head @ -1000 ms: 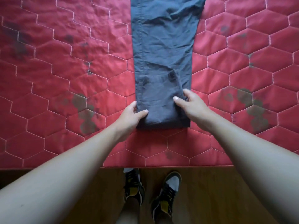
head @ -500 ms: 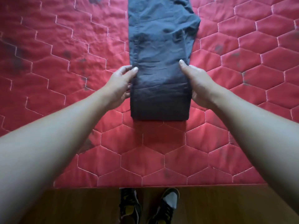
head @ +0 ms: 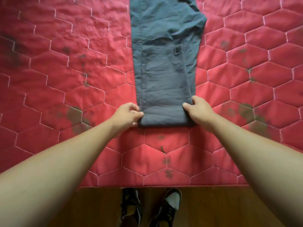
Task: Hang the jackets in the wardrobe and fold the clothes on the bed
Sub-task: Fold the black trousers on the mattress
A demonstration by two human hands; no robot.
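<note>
Both hands pinch the folded end of the slate-grey cotton trousers (head: 165, 76) lying mid-way across the red hexagon-quilted bedspread (head: 65, 79).
The left hand (head: 127, 114) curls its fingers round the fold's left corner, and the right hand (head: 198, 110) sets its thumb over the right corner. The cloth looks light, soft and limp, so it is best held at both corners. Its long axis runs from the bedspread's front edge toward its far side, folded end nearest the front.
</note>
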